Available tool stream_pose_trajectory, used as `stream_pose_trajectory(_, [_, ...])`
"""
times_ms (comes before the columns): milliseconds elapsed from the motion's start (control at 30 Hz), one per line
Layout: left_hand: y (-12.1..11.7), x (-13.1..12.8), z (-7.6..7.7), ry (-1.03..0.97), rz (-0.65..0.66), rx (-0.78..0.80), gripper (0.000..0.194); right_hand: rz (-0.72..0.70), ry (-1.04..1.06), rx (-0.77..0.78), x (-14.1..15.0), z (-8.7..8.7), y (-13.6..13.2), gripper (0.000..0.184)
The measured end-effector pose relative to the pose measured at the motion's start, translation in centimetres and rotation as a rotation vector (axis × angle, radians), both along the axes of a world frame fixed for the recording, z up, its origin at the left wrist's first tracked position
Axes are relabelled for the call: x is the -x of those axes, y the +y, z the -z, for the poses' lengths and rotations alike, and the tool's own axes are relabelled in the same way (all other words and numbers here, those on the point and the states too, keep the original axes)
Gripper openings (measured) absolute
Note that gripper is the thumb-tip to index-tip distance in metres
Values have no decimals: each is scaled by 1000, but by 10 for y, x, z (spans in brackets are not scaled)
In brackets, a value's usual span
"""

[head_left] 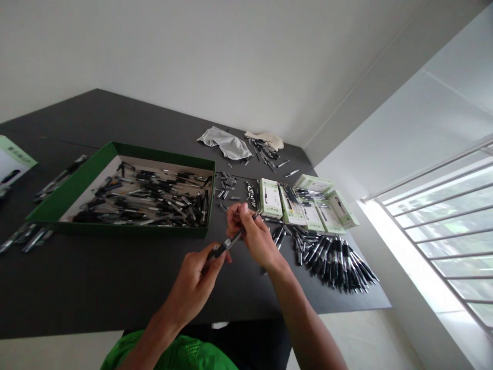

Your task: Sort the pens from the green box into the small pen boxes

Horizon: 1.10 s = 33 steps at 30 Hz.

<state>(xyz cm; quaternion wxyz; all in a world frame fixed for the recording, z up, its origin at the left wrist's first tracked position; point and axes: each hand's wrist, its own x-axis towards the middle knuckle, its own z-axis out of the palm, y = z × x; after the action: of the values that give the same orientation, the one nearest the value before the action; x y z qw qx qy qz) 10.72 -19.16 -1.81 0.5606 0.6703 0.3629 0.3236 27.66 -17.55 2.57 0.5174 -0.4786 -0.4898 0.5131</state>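
Above the dark table, my two hands hold one black-and-clear pen (233,239) between them, slanting up to the right. My left hand (200,275) is closed round its black lower end. With thumb and fingers, my right hand (252,234) pinches the far end, near a thin metallic tip; whether a second small part sits in those fingers I cannot make out. To the left of my hands stands a green box lid (165,231) full of loose pen parts (150,198). Right of my right hand lies a fanned pile of black pens (341,262).
Green-and-white pen boxes (308,205) stand at the right, some with pens in them. Small clear caps (225,185) lie behind my hands. A grey cloth (225,143) and a cream cloth (269,140) rest near the wall. More pens (34,237) lie at the left, and a barred window is at the right.
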Motion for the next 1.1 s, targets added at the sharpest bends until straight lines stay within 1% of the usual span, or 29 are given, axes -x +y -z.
stream_pose_trajectory(67, [-1, -1, 3, 6, -47, -20, 42, -74, -134, 40, -7, 0, -6, 55])
stream_pose_trajectory(133, [-1, -2, 7, 23, -90, -47, 41, -99, -238, 66, -11, -1, -13, 50])
stream_pose_trajectory(233, [0, -3, 10, 51, -100, -79, 40, -30, -356, 52, -11, -2, -22, 43])
stream_pose_trajectory(367, [1, -4, 12, 54, -106, -102, 38, 65, -440, -36, -4, -2, -27, 35])
stream_pose_trajectory(467, [3, -4, 12, 52, -85, -95, 36, 103, -426, -125, -2, -2, -27, 28])
stream_pose_trajectory(533, [5, -3, 11, 66, -73, -62, 37, 126, -406, -170, -2, -3, -26, 26])
stream_pose_trajectory(667, [6, 1, 12, 89, -116, -21, 40, 213, -363, -241, -6, -9, -25, 24])
stream_pose_trajectory(733, [6, 5, 14, 51, -111, -44, 40, 253, -299, -273, -8, -13, -25, 19])
stream_pose_trajectory(800, [6, 8, 18, -6, -70, -95, 43, 274, -217, -292, -10, -16, -24, 14])
stream_pose_trajectory(867, [5, 10, 22, -42, -64, -134, 46, 291, -161, -311, -11, -18, -23, 11])
stream_pose_trajectory(1000, [3, 10, 26, -21, -138, -96, 41, 320, -144, -357, -9, -22, -20, 14])
stream_pose_trajectory(1100, [2, 10, 25, -32, -135, -72, 36, 296, -132, -365, -7, -25, -18, 20])
